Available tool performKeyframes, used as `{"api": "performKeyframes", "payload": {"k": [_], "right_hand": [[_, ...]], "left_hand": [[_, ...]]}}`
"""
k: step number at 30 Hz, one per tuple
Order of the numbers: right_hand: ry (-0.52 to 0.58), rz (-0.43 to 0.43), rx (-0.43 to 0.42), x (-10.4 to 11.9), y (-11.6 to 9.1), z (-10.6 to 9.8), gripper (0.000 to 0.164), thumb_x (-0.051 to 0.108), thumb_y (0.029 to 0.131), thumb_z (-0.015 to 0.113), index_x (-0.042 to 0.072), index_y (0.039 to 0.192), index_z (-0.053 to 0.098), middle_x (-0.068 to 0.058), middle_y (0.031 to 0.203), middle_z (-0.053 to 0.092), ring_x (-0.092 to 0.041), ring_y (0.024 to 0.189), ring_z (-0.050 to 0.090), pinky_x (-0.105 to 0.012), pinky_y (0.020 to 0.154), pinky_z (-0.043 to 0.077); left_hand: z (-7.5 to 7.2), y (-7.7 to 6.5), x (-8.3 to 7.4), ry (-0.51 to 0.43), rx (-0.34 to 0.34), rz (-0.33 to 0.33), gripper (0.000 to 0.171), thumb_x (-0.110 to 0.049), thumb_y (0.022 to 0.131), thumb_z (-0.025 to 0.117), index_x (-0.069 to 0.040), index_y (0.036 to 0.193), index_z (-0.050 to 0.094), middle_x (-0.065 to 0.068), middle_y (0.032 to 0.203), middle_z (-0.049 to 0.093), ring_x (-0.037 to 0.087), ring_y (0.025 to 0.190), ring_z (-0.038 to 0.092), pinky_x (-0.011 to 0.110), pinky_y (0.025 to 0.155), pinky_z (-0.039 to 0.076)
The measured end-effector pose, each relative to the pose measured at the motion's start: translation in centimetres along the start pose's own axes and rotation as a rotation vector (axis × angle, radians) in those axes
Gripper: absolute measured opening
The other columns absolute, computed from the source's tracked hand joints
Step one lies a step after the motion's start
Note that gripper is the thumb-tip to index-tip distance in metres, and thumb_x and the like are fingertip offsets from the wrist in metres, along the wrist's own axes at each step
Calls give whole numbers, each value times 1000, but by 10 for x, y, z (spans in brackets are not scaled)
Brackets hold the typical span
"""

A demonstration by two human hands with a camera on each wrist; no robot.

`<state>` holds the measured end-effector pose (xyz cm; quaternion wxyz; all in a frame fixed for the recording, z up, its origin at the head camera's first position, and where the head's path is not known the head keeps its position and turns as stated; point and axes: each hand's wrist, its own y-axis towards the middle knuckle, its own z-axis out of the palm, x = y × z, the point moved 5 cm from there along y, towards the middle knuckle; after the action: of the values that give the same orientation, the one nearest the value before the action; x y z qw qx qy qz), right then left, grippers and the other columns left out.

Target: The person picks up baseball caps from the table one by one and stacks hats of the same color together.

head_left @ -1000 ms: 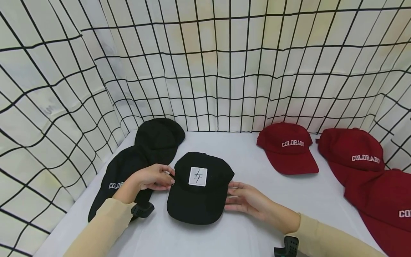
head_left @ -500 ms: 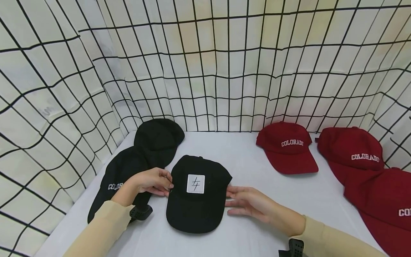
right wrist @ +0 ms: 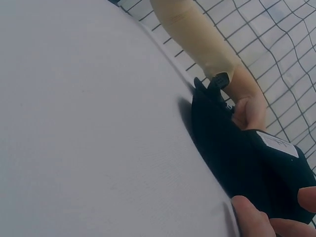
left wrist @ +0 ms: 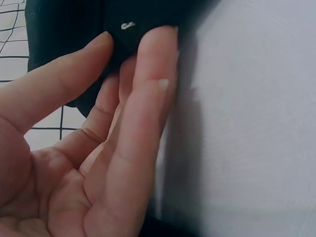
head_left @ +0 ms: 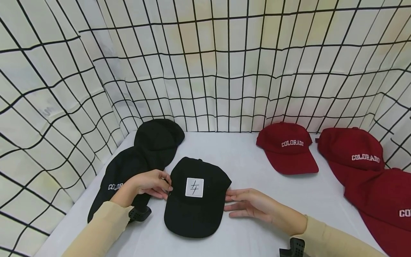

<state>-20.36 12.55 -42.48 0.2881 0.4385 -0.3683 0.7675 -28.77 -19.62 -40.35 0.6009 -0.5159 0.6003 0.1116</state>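
A black cap with a square white patch on its front sits between a person's two hands, near the middle of a white-covered table, its brim toward the wearer of the head camera. The left hand pinches the cap's left edge between thumb and fingers, as the left wrist view shows up close. The right hand reaches in from the other side, fingertips touching the cap's right edge, the lower fingers extended; whether it grasps the fabric cannot be told. Whether the whole cap rests on the cloth is also unclear.

Just beyond the left hand, a black Colorado cap, its lettering partly hidden behind the wrist, overlaps a second black cap near the back of the table. Across at right, a red Colorado cap lies apart with its brim forward, while a second red cap and a third red cap, cut off by the frame, overlap at the table's right side. Beige sleeves cover both forearms, and a black device is worn at the left wrist. A white wall with a black grid pattern stands behind.
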Motion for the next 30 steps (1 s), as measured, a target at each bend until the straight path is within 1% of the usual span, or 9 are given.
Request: {"api": "performKeyframes", "payload": {"k": [6,13,20,23,27,30], "right_hand": [[-12,2,6,0,0,-1,54,9,105,51,-16,149,36,-22,138,59,-34,117,66,-42,100,51],[-29,20,-1,1,-1,-5,55,12,104,53,-15,150,37,-21,138,60,-32,113,68,-40,99,52],[-53,16,16,3,-2,-10,56,14,105,52,-15,150,36,-21,139,59,-32,114,68,-40,99,52],[-78,0,19,4,-3,-12,54,15,105,54,-13,149,39,-19,136,61,-31,112,69,-40,99,52],[-100,-28,13,6,-4,-17,50,14,104,56,-12,146,46,-16,129,65,-27,108,70,-40,98,53],[-106,-54,3,9,-5,-19,47,12,103,58,-12,143,51,-14,122,67,-24,103,71,-39,96,54]], "left_hand": [[2,1,2,8,4,-3,8,-2,89,67,-3,95,61,10,88,70,16,70,71,27,66,60],[2,3,1,33,-5,1,6,-2,91,65,0,96,63,9,89,71,16,71,71,26,67,59],[1,1,0,71,-16,2,7,-4,92,67,0,97,64,9,83,71,15,71,71,25,66,58],[-2,0,-2,98,-37,8,9,-5,91,68,1,99,66,8,84,70,15,72,69,25,66,58],[-8,-4,-8,128,-56,30,15,-6,90,69,2,103,67,8,88,71,17,75,68,29,69,59],[-13,-7,-14,140,-68,54,17,-9,92,70,2,105,67,9,91,71,19,79,68,33,72,59]]}}
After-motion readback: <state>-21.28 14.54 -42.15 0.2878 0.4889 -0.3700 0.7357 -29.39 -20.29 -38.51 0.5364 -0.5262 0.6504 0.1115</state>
